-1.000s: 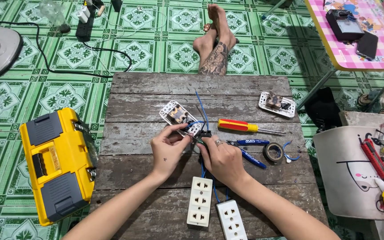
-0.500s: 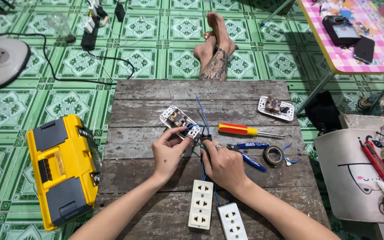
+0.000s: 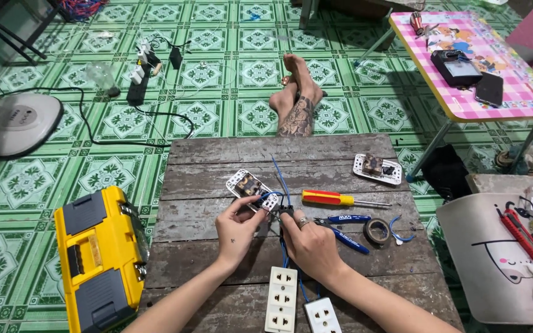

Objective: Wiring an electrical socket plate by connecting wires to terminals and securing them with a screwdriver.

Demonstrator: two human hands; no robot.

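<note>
My left hand (image 3: 237,229) pinches the near corner of a white switch module (image 3: 251,187) that lies face-down on the grey wooden table (image 3: 217,154). My right hand (image 3: 308,242), a ring on one finger, grips blue wires (image 3: 280,179) at the module's edge; the wires run up across the table and down under my wrist. Two white socket plates (image 3: 282,300) lie side by side near the table's front edge between my forearms.
A red-and-yellow screwdriver (image 3: 340,199), blue-handled pliers (image 3: 343,231), a tape roll (image 3: 377,230) and another white module (image 3: 377,168) lie to the right. A yellow toolbox (image 3: 99,259) sits left on the green tiled floor. My bare feet (image 3: 297,102) rest beyond the table; a pink table (image 3: 482,61) stands right.
The view has tilted up and the table sits lower in the picture. Both hands stay on the module and wires, with little visible movement.
</note>
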